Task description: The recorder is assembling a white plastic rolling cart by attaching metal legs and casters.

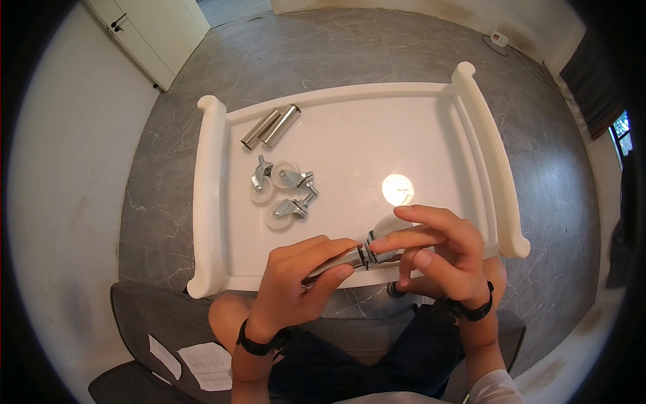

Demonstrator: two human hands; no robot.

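Above the near edge of the tray, my left hand (296, 279) is closed around a short shiny metal tube (343, 262), thumb along its near side. At the tube's right end sits a caster wheel (392, 228) with a pale wheel and metal bracket, its stem end meeting the tube's mouth. My right hand (441, 252) has its fingers curled about the caster, the index fingertip at the bracket. How far the stem goes into the tube is hidden. Three loose casters (291, 176) lie left of centre. Beyond them, two metal tubes (281, 126) rest side by side.
The white tray (356, 155) has raised scrolled ends, the right end (488, 158) and left end (210, 195) standing highest. Paper sheets (207, 365) lie on the grey sofa (145, 313) at lower left. Grey tiled floor (323, 47) surrounds the tray; a white door (151, 37) stands far left.
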